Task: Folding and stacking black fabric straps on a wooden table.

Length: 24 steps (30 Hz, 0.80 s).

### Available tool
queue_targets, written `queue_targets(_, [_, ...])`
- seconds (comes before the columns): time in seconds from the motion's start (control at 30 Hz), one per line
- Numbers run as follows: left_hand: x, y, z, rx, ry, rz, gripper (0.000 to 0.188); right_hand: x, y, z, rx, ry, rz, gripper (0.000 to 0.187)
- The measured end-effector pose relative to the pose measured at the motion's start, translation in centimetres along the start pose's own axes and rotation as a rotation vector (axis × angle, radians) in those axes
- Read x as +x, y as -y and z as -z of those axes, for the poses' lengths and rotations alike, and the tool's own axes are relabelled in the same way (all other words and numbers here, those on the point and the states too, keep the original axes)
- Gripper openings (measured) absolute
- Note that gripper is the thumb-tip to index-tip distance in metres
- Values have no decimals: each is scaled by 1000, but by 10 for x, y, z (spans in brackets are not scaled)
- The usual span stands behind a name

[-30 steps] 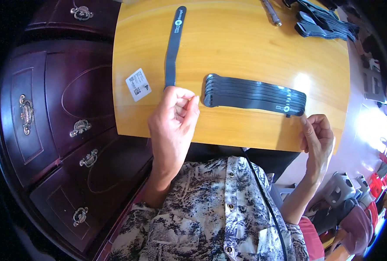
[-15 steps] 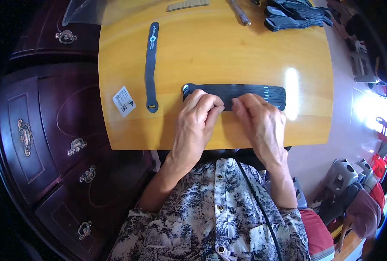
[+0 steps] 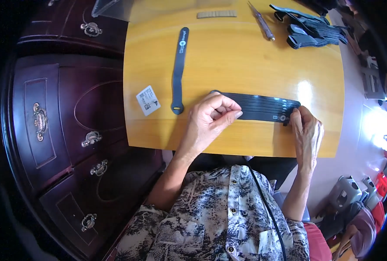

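A row of dark grey cable straps (image 3: pixel 259 107), packed side by side with printed ends at the right, lies on the wooden table. My left hand (image 3: pixel 211 116) covers the left part of the row; its fingers are curled, with thumb and index fingertips nearly meeting over the straps. Whatever they may pinch is hidden. At the row's right end, my right hand (image 3: pixel 307 130) pinches the ends of the straps between thumb and fingers. A single strap (image 3: pixel 178 71) with a slotted end lies apart to the left, near a white printed card (image 3: pixel 148 100).
Toward the far right are a pile of dark straps (image 3: pixel 313 32) and a slim pointed tool (image 3: pixel 263 24). A flat tan strip (image 3: pixel 216 14) lies at the far edge. Dark wooden drawers (image 3: pixel 41 122) stand left; grey stools (image 3: pixel 345 191) are at the right.
My right hand has moved right, from the middle of the row to its right end. My left hand stays by the left part, its fingers turned. The whole view has shifted.
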<state>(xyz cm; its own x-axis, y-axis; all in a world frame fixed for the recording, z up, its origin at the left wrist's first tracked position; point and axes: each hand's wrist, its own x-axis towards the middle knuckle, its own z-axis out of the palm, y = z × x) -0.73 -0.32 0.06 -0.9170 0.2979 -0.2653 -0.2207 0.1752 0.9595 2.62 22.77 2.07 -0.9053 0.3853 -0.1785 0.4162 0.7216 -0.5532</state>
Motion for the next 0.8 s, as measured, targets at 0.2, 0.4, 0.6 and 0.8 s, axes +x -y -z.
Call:
queue_targets(0.2, [-22,-12,12,-130,-208,-177,11,-4,2,3,86,6,46,31])
queue_targets(0.4, [-51,-14,51,682,-583,-85,40,-20,1,10,146,-21,26,33])
queue_targets(0.6, [-47,11,51,737,-574,-142,39,-34,28,5,333,65,123,28])
queue_targets(0.8, [-50,7,49,631,-597,-138,35,-42,85,-20,380,251,452,13])
